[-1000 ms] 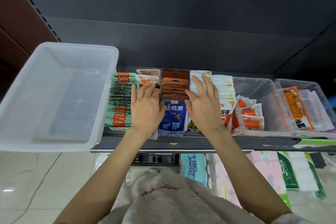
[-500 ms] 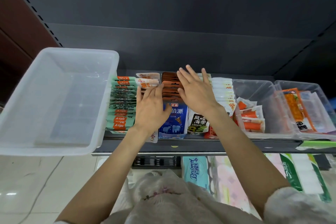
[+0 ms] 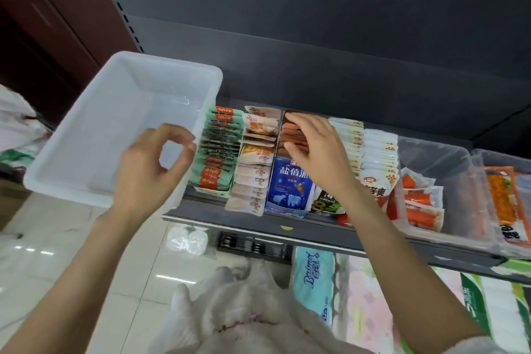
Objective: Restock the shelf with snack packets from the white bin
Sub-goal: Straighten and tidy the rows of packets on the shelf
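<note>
The white bin (image 3: 86, 135) sits empty at the left end of the shelf (image 3: 247, 223). My left hand (image 3: 149, 172) hovers over the bin's right wall, its fingers loosely curled and its thumb near the index tip, holding nothing. My right hand (image 3: 319, 158) lies over the row of brown packets (image 3: 291, 135); its index finger and thumb touch their tops. A blue packet (image 3: 288, 184) fronts that row. Rows of green-and-orange packets (image 3: 218, 152) and pale packets (image 3: 255, 161) stand between the bin and the brown row.
White packet rows (image 3: 373, 149) stand to the right of my right hand. Beyond them are a clear tub (image 3: 431, 152) with crab-stick packs (image 3: 421, 204) and another clear tub (image 3: 500, 201) with orange packs. Tissue packs (image 3: 313, 282) fill the shelf below. A tiled floor lies at the left.
My left hand left the packets and swung left over the bin's right wall, fingers now curled. My right hand stayed on the brown row. The camera view tilted.
</note>
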`<state>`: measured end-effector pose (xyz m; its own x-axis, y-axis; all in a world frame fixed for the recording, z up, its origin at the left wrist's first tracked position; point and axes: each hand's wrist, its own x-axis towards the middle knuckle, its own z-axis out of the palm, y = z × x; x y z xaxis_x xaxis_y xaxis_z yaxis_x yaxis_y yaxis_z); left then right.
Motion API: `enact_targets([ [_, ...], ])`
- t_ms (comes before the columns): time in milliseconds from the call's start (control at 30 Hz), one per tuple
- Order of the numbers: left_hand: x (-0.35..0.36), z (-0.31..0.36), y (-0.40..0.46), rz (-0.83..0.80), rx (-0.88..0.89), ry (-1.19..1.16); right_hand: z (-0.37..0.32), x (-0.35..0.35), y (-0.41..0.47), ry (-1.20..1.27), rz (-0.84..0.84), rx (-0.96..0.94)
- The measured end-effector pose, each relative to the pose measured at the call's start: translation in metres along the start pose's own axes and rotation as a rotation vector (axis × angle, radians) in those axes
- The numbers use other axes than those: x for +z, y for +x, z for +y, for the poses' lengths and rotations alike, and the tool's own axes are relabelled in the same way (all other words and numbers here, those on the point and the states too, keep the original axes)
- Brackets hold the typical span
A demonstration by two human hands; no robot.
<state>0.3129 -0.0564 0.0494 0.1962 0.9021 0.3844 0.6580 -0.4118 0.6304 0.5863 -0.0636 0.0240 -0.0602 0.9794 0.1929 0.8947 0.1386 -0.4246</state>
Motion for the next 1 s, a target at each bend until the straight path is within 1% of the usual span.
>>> enact_targets([
  [100, 0.004, -0.020, 0.001, -0.160, 0.156, 0.217, -0.012, 0.007, 0.019, -0.088, -0.130, -0.057],
  [167, 0.019, -0.028, 0.006, -0.249, 0.249, 0.281, -0.021, 0.015, 0.033, -0.226, -0.189, -0.089],
  [233, 0.039, -0.032, 0.013, -0.328, 0.345, 0.353, -0.026, 0.023, 0.046, -0.346, -0.197, -0.086],
  [333, 0.064, -0.031, 0.027, -0.412, 0.490, 0.434, -0.026, 0.030, 0.063, -0.438, -0.123, -0.076],
  [433, 0.077, -0.028, 0.041, -0.426, 0.605, 0.464, -0.028, 0.030, 0.072, -0.510, -0.108, -0.089],
  [600, 0.091, -0.031, 0.055, -0.406, 0.797, 0.403, -0.032, 0.036, 0.076, -0.535, -0.203, -0.074],
  [667, 0.097, -0.034, 0.058, -0.428, 0.825, 0.412, -0.033, 0.037, 0.074, -0.560, -0.212, -0.071],
  [800, 0.107, -0.036, 0.062, -0.431, 0.760, 0.444, -0.034, 0.039, 0.069, -0.551, -0.200, -0.035],
  [900, 0.101, -0.038, 0.069, -0.349, 0.710, 0.384, -0.030, 0.039, 0.072, -0.460, -0.209, 0.017],
  [1000, 0.095, -0.036, 0.081, -0.253, 0.622, 0.303, -0.026, 0.030, 0.076, -0.349, -0.305, 0.045],
])
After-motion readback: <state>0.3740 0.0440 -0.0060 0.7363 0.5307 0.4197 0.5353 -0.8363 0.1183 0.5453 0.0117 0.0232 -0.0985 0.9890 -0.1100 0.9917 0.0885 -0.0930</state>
